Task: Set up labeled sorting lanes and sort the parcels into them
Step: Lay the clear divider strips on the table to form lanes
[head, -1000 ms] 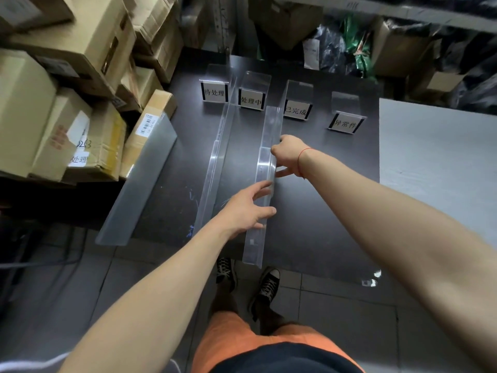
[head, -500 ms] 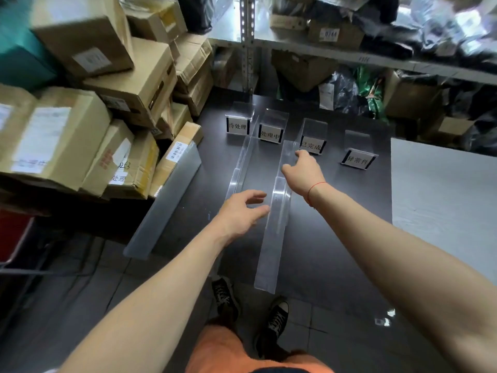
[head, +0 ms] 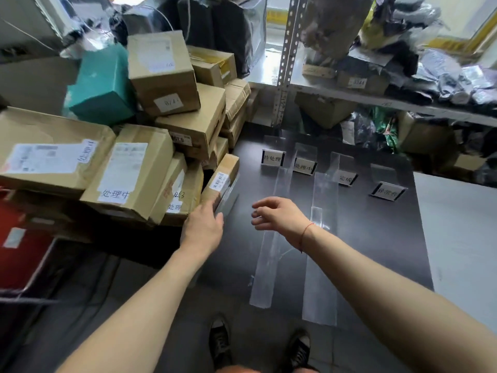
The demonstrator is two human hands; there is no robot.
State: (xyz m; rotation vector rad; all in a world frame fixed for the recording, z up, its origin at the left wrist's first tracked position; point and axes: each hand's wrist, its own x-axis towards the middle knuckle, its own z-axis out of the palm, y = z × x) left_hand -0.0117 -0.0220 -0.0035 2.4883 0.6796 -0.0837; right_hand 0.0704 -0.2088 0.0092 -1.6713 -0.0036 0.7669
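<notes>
Leaning against the dark table [head: 390, 238] at far left, a pile of cardboard parcels [head: 129, 170] carries white labels; one reads 处理中, another ends in 处理. The left hand [head: 205, 227] reaches the narrow parcel [head: 222, 180] with a barcode sticker and the clear divider strip [head: 228, 200] propped beside it. Its fingertips are hidden against them, so I cannot tell whether they grip. Right of those fingers, the right hand [head: 279, 215] hovers with fingers loosely spread, holding nothing. Beyond its fingertips, two clear dividers [head: 321, 265] lie on the table, long axes running from the near edge toward the label stands [head: 304, 165]. The stands read 待处理, 处理中, a partly hidden one ending 完成, and a blurred fourth that looks like 异常件.
</notes>
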